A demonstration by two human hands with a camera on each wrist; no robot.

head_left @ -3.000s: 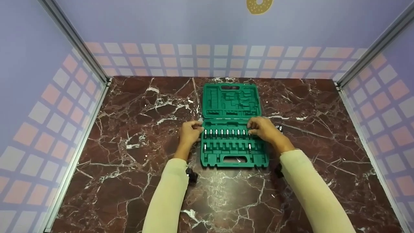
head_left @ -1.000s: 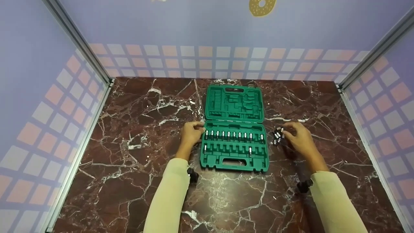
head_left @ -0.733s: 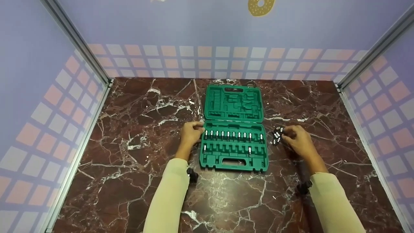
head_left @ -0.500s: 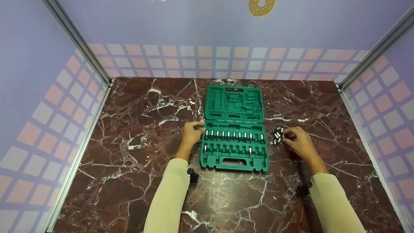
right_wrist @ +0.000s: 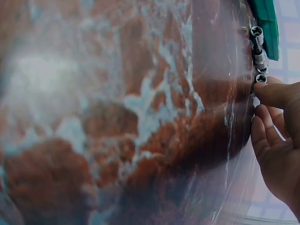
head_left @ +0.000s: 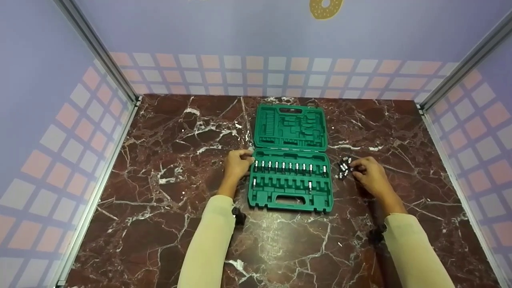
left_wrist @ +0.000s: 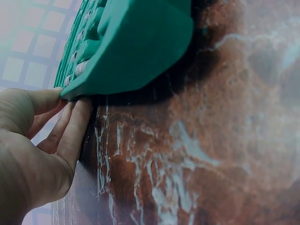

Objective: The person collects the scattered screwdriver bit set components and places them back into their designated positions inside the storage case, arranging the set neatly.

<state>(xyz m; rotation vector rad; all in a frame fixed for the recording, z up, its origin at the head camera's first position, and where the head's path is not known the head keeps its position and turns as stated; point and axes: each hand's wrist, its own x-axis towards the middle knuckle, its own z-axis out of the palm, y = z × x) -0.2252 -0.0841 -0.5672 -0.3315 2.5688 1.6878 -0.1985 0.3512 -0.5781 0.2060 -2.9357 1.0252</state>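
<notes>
A green plastic socket case (head_left: 290, 202) lies unfolded on the marbled table. Chrome sockets (head_left: 283, 166) fill most of its upper row, with two more (head_left: 310, 186) in the lower row. My left hand (head_left: 237, 165) pinches the case's left edge, and in the left wrist view the thumb is at the rim (left_wrist: 70, 91) with fingers under it. A small pile of loose sockets (head_left: 343, 166) lies right of the case. At its right side, the thumb and fingers of my right hand (head_left: 372, 174) close on a socket (right_wrist: 261, 78), partly hidden by the thumb.
The case's lid (head_left: 290, 126) lies flat at the back, its moulded slots holding nothing. Patterned panels (head_left: 276, 76) with metal corner posts (head_left: 94, 48) stand around the back and sides of the table (head_left: 180, 240).
My right hand has moved from the case's upper row to the loose pile, and its fingers have drawn together there. Another socket now stands at the row's right end. My left hand stays put.
</notes>
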